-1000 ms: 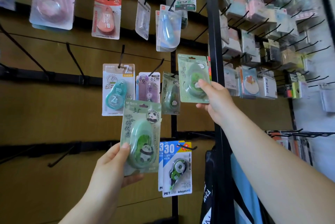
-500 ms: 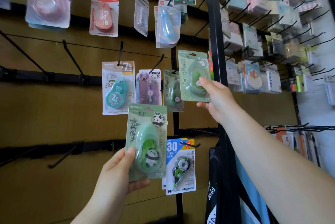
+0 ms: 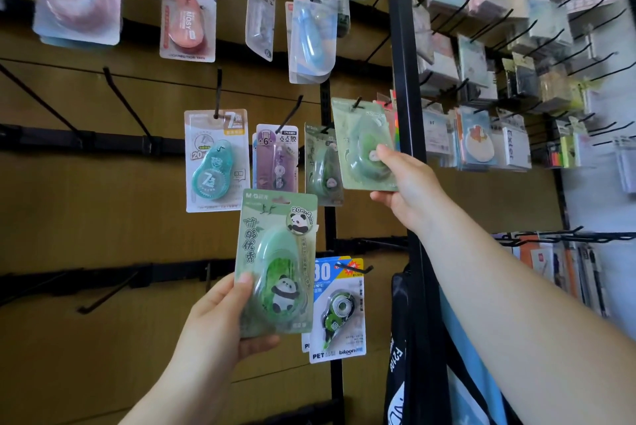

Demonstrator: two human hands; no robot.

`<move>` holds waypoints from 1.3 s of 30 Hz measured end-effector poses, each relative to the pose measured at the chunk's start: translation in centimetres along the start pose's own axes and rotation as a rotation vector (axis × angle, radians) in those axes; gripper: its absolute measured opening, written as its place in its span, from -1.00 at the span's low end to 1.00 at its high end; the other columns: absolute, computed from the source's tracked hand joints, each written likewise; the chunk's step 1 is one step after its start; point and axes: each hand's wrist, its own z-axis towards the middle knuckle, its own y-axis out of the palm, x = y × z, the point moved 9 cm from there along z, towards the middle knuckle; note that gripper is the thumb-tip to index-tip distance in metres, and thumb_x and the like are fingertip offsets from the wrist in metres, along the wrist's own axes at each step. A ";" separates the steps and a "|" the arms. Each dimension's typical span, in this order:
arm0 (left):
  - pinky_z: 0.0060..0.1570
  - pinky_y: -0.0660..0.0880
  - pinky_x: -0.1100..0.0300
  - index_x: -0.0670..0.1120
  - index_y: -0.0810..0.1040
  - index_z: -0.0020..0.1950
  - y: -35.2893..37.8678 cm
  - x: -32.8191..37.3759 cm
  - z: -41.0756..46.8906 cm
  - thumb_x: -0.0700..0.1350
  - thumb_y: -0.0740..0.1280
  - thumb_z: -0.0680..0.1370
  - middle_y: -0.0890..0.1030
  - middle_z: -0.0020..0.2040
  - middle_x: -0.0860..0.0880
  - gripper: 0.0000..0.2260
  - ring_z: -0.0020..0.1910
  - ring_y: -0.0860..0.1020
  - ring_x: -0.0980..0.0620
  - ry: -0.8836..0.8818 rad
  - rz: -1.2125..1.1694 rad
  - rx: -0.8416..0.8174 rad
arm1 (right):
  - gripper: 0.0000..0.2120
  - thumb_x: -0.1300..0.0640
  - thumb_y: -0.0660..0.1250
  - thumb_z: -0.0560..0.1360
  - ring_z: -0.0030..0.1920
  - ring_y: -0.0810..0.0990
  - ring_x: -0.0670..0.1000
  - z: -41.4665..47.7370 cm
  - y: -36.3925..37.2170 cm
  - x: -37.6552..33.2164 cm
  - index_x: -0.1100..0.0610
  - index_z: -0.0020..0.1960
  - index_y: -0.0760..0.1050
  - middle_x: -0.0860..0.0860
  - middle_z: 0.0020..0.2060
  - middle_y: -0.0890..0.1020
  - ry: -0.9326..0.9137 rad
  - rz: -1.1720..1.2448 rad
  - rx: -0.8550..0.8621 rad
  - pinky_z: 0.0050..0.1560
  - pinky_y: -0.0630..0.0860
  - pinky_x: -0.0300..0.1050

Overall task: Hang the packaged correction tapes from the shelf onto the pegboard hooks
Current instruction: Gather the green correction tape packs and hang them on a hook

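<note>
Head camera: right hand (image 3: 409,183) pinches a likely light, stiff tape pack (image 3: 361,135) low, hook (image 3: 357,103) above the fingers (image 3: 384,152); left hand (image 3: 220,321) grips a second pack (image 3: 275,252).

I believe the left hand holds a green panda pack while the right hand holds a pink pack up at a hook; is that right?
Not quite: the head view shows the pack in the right hand is green, not pink. The left hand does hold a green panda pack.
</note>
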 end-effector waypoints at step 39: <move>-0.27 0.62 0.17 0.00 0.30 0.34 9.5 6.0 2.4 -0.14 0.28 0.52 0.59 -0.05 -0.01 -0.60 -0.03 0.60 0.00 0.169 0.100 -0.161 | -0.70 0.19 0.28 0.50 -0.09 0.61 -0.07 -4.5 1.5 -1.2 0.13 0.23 0.42 -0.01 -0.05 0.63 -0.099 -0.237 -0.152 -0.06 0.58 -0.18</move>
